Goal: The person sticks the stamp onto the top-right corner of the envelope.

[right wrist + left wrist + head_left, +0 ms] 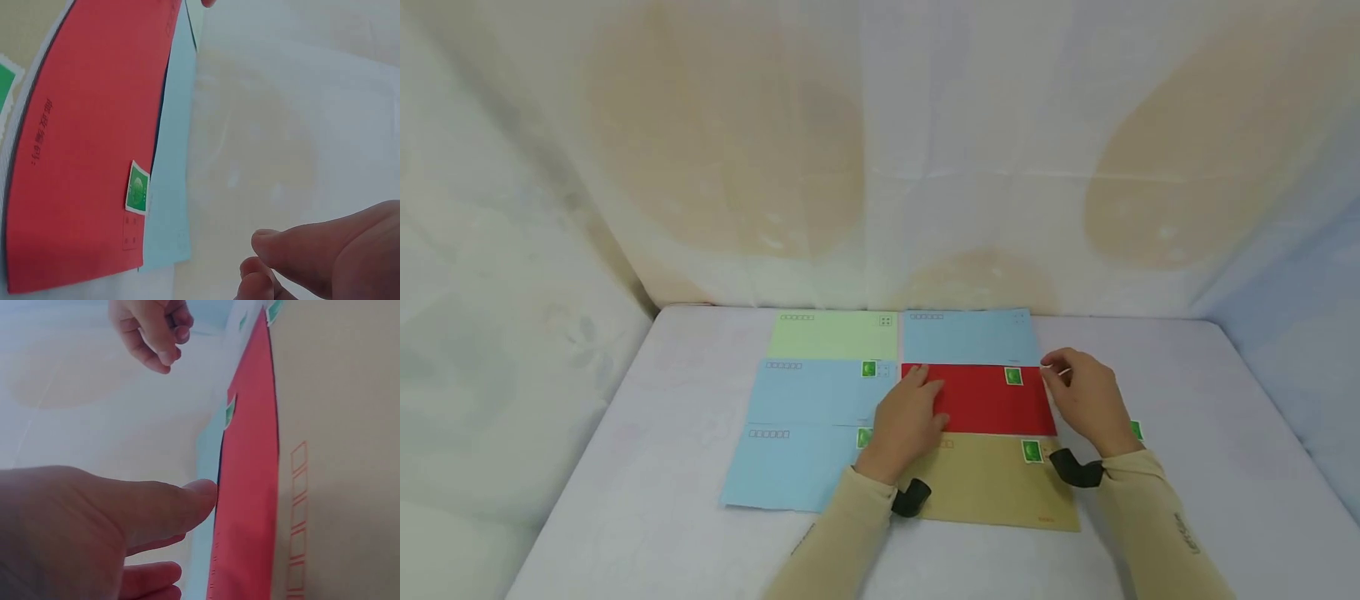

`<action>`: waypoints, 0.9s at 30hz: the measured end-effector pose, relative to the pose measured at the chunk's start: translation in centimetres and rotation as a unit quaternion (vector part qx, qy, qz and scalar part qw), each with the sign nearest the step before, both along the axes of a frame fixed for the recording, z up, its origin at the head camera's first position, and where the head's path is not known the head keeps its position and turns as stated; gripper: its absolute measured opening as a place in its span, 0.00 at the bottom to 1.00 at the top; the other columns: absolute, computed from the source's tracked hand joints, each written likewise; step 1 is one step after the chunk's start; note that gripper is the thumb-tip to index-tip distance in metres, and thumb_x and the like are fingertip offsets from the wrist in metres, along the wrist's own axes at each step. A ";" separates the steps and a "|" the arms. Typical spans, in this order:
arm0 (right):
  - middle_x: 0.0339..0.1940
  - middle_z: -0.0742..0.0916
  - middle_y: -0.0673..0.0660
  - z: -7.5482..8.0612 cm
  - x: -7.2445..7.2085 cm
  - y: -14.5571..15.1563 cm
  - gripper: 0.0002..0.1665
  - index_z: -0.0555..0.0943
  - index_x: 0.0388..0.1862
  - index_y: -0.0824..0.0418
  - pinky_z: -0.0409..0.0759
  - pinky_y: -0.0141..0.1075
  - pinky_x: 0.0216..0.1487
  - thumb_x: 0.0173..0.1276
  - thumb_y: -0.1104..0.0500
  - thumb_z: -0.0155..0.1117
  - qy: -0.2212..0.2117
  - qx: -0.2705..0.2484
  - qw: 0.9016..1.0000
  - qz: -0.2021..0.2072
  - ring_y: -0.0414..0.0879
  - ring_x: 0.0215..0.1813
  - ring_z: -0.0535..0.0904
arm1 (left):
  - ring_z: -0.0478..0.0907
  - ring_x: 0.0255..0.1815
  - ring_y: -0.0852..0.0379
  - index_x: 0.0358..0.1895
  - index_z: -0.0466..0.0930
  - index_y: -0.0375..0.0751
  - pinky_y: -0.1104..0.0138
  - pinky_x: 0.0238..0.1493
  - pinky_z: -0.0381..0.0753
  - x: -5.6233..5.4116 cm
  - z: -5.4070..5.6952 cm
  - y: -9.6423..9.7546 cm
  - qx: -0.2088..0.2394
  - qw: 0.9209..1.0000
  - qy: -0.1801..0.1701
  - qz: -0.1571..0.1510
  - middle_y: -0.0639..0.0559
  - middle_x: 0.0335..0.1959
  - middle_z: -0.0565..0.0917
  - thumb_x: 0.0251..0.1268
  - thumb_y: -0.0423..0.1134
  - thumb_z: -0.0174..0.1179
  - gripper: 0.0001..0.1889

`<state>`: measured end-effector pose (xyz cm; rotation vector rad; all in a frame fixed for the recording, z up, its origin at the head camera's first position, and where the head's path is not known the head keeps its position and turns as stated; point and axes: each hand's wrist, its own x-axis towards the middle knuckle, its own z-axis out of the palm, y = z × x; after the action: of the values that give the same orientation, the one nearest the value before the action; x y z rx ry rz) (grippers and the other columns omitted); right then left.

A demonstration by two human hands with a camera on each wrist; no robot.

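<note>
My left hand (906, 421) rests over the left end of a red envelope (981, 404), its fingers spread and fairly straight. In the left wrist view its thumb lies right at the envelope's edge. Close to the upper right corner of that envelope is my right hand (1084, 398), loosely curled, thumb and fingertips near each other with nothing visible between them. A green stamp (1013, 377) sits at the red envelope's upper right, also seen in the right wrist view as a white-edged stamp (137, 189). Below lies a tan envelope (1000, 492) with its own green stamp (1032, 452).
Two blue envelopes (820, 392) with green stamps lie at left, below a pale green envelope (833, 337). Another blue envelope (970, 337) lies behind the red one. A green stamp (1137, 430) shows beside the right wrist. Patterned cloth (970, 150) hangs behind the white table (655, 417).
</note>
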<state>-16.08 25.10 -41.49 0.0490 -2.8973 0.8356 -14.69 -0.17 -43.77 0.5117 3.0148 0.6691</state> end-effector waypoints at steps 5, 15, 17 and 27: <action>0.46 0.83 0.70 0.2 0.3 0.4 0.15 0.78 0.54 0.70 0.85 0.49 0.37 0.74 0.62 0.60 -0.002 0.002 1.000 -0.015 0.59 0.41 0.79 | 0.70 0.72 0.45 0.65 0.79 0.39 0.58 0.67 0.74 0.0 0.7 -0.5 0.014 1.000 0.021 -0.002 0.40 0.70 0.73 0.65 0.43 0.68 0.25; 0.45 0.83 0.70 0.6 0.7 1.5 0.15 0.79 0.54 0.70 0.82 0.42 0.31 0.75 0.61 0.59 -0.007 0.002 0.999 -0.035 0.59 0.40 0.79 | 0.67 0.72 0.38 0.66 0.78 0.38 0.50 0.67 0.74 0.0 2.2 -2.2 0.059 0.998 0.022 0.006 0.36 0.71 0.71 0.67 0.44 0.67 0.26; 0.45 0.83 0.69 0.5 0.8 1.8 0.15 0.79 0.53 0.70 0.82 0.41 0.31 0.75 0.61 0.59 -0.004 0.003 0.999 -0.039 0.59 0.40 0.79 | 0.67 0.72 0.37 0.65 0.78 0.37 0.48 0.66 0.74 0.0 2.7 -2.6 0.070 0.997 0.023 0.009 0.36 0.71 0.71 0.67 0.43 0.67 0.26; 0.45 0.83 0.70 0.1 0.6 3.1 0.16 0.78 0.54 0.70 0.82 0.41 0.31 0.76 0.60 0.57 -0.012 0.002 0.998 -0.063 0.59 0.41 0.78 | 0.65 0.74 0.38 0.68 0.76 0.39 0.49 0.68 0.72 -1.0 4.3 -5.0 0.073 0.996 0.023 0.038 0.37 0.73 0.69 0.68 0.43 0.67 0.27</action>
<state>-15.44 28.15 -41.41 -0.1430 -2.8872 0.8150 -15.70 -5.15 -39.50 0.4228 3.0585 0.8984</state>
